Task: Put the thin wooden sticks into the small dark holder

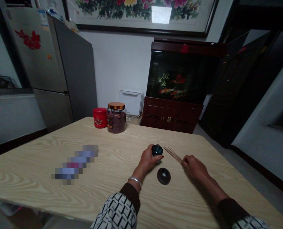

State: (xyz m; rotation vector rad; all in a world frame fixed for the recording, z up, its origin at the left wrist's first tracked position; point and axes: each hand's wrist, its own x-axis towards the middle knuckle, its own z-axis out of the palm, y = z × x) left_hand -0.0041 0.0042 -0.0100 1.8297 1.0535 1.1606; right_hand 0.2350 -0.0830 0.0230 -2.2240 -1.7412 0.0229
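My left hand, a metal bangle on its wrist, is shut around a small dark teal round object, perhaps a lid or small pot. Its underside is hidden by my fingers. My right hand pinches a thin bundle of wooden sticks, probably incense, which points up and left toward the teal object. Between my hands, a dark round disc with a pale centre hole lies flat on the light wood-grain table, nearer my wrists.
A red tin and a glass jar with a copper lid stand at the table's far edge. A pixelated object lies left of my hands. A refrigerator and a dark aquarium cabinet stand beyond the table.
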